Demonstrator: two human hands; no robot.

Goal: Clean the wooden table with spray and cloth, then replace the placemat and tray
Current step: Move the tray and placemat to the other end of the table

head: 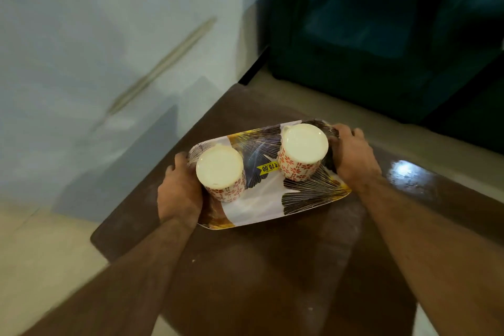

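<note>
A rectangular tray (pixel 261 207) with a white, black and gold leaf pattern and a yellow price sticker is over the dark wooden table (pixel 272 275). My left hand (pixel 178 194) grips its left end and my right hand (pixel 351 157) grips its right end. Two cups with red flower prints stand upside down on the tray: one cup (pixel 221 176) beside my left hand, the other cup (pixel 302 153) beside my right hand. I cannot tell whether the tray rests on the table or is held just above it. No spray, cloth or placemat is in view.
A dark teal sofa (pixel 381 35) stands beyond the table at the upper right. A pale blue wall or cabinet (pixel 109 49) rises on the left. Beige floor (pixel 41 254) borders the table. A bright light reflection (pixel 406 169) shines on the table's right part.
</note>
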